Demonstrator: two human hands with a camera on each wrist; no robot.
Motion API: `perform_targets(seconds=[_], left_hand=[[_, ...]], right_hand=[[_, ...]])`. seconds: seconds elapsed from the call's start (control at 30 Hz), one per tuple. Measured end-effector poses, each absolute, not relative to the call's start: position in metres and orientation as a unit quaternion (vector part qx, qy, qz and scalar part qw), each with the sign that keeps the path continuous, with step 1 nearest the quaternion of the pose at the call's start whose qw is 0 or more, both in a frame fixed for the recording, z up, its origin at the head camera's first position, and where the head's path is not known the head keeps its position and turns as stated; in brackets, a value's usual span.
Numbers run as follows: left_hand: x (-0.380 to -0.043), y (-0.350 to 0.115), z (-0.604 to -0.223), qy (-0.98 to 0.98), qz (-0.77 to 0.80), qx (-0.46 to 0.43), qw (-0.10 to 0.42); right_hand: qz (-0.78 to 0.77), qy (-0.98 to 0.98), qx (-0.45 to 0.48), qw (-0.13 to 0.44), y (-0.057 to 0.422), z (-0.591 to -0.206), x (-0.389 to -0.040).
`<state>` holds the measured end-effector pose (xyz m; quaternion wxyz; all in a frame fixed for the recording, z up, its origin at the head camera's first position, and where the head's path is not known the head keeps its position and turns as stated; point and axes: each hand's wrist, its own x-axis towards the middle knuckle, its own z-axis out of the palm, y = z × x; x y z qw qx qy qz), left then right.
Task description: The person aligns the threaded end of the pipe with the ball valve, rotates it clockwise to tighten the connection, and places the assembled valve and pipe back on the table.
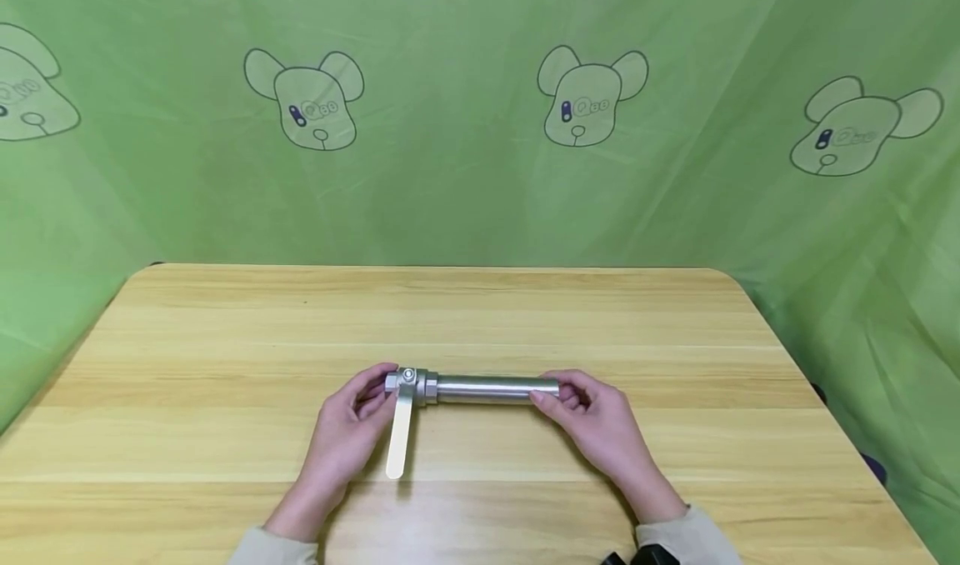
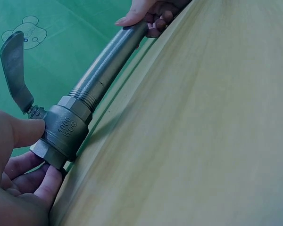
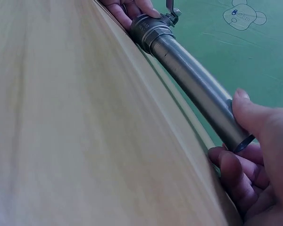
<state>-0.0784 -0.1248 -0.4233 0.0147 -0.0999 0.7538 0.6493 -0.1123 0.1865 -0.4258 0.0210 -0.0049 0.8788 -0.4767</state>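
A metal ball valve [image 1: 422, 386] with a flat lever handle [image 1: 400, 440] is joined to a steel pipe [image 1: 487, 389], which lies level, left to right, in the head view. My left hand [image 1: 347, 427] holds the valve's hexagonal end between thumb and fingers. At the pipe's free end, my right hand [image 1: 600, 423] grips with its thumb on the near side and fingers behind and below. Raised lettering marks the valve body [image 2: 66, 129] in the left wrist view. Threads [image 2: 84, 97] show where the pipe enters the valve. The lever points toward me.
A wood-grain table [image 1: 480, 315] with rounded far corners lies beneath both hands. Green cloth [image 1: 450, 198] printed with bear-head outlines hangs behind it and along the sides. Part of a black object [image 1: 652, 555] shows at the bottom edge beside the right sleeve [image 1: 686, 540].
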Motion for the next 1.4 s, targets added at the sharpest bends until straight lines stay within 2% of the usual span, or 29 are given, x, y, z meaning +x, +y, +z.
perform_targets(seconds=[0.33,0.57,0.83,1.13,1.4], left_hand=[[-0.0788,-0.1247,-0.4236,0.753,0.65,-0.101,0.016],[-0.0782,-0.125,-0.423,0.755,0.647,-0.103,0.019],[-0.0784,-0.1255,-0.4227,0.755,0.647,-0.105,0.016],[-0.0771,-0.1249,-0.4246,0.753,0.651,-0.102,0.015],[-0.0781,-0.1243,-0.4245,0.754,0.65,-0.1,0.011]], right_hand=[[-0.508,0.86,-0.025,0.046,0.1907,-0.4242,-0.1138],[-0.441,0.897,-0.02,0.027,0.1883,-0.4246,-0.1134],[-0.453,0.891,-0.016,-0.001,0.1867,-0.4266,-0.112],[-0.515,0.855,-0.038,0.048,0.1908,-0.4264,-0.112],[-0.49,0.871,-0.012,0.044,0.1907,-0.4244,-0.113]])
